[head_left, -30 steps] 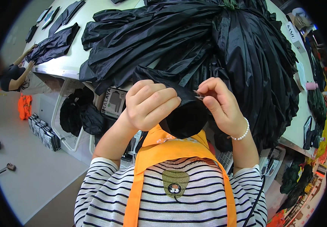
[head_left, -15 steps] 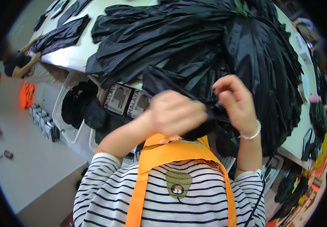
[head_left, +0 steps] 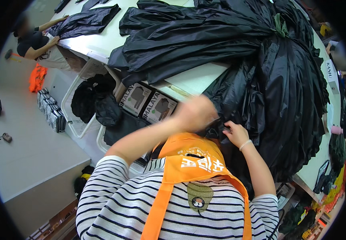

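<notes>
A large heap of shiny black fabric point(head_left: 205, 38) spreads over the white table, gathered at the far right by a green tie point(head_left: 280, 26). My right hand point(head_left: 237, 135) pinches a fold of this black fabric near the table's front edge, in front of my orange apron. Just left of it is my left hand point(head_left: 197, 114), its back turned up and smeared by motion. Black fabric touches or lies just beyond its knuckles, but its fingers are hidden. Whether it grips the cloth cannot be made out.
Packaged items with printed covers point(head_left: 161, 107) lie in a crate left of my arm. Beside it stands a white basket point(head_left: 67, 114) holding black cloth. At the far left another person point(head_left: 37, 42) handles dark cloth on the white table point(head_left: 101, 46). Packs point(head_left: 51, 110) stand in a row on the floor.
My right hand has come down onto the black fabric, its fingers closing on a fold. The left hand has shifted slightly right. A bare strip of table now shows between the folds.
</notes>
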A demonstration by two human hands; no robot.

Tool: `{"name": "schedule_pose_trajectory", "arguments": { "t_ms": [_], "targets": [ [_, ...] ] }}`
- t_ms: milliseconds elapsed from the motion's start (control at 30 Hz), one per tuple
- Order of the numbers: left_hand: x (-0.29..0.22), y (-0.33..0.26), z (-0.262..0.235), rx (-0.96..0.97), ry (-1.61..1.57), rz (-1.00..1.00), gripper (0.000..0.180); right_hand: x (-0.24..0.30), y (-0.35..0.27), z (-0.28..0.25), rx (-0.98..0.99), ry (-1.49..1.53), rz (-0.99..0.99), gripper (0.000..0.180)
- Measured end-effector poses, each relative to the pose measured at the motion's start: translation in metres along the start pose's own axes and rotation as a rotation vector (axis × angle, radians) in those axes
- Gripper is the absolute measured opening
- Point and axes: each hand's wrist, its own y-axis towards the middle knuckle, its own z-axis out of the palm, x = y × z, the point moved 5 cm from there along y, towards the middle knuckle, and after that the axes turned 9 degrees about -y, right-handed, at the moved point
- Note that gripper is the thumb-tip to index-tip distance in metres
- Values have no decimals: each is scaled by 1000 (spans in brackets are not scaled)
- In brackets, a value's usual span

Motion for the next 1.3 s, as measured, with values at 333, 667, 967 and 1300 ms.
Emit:
{"name": "schedule_pose_trajectory", "arguments": {
  "t_ms": [333, 667, 967, 1300],
  "targets": [
    [75, -27, -96, -407, 435, -81, 10, 52, 14, -57, -225, 762, -12, 24],
    [-56, -23, -19, -200, 103, 173, 46, 60, 22, -58, -423, 1326, 51, 48],
    [-30, -24, -44, 130, -66, 32, 103, 23, 3, -72, -533, 1486, -66, 48],
    [-56, 9, 9, 237, -344, 31, 46, 4, -10, -78, -573, 1527, -26, 45]
  ]
}}
